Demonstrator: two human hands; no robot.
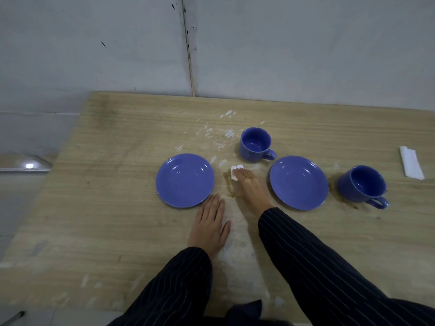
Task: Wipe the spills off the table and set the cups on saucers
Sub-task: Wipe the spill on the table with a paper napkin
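Note:
Two blue saucers lie on the wooden table, the left saucer and the right saucer. One blue cup stands upright behind them, another blue cup stands right of the right saucer, both on the bare table. My right hand presses a small white tissue onto a brownish wet spill between the saucers. My left hand rests flat on the table, fingers apart, touching the left saucer's near edge. A brown stain rings the right cup.
A folded white napkin lies at the far right of the table. White flecks and smears are scattered behind the saucers and near the front edge. A grey wall rises right behind the table; the table's left edge drops to the floor.

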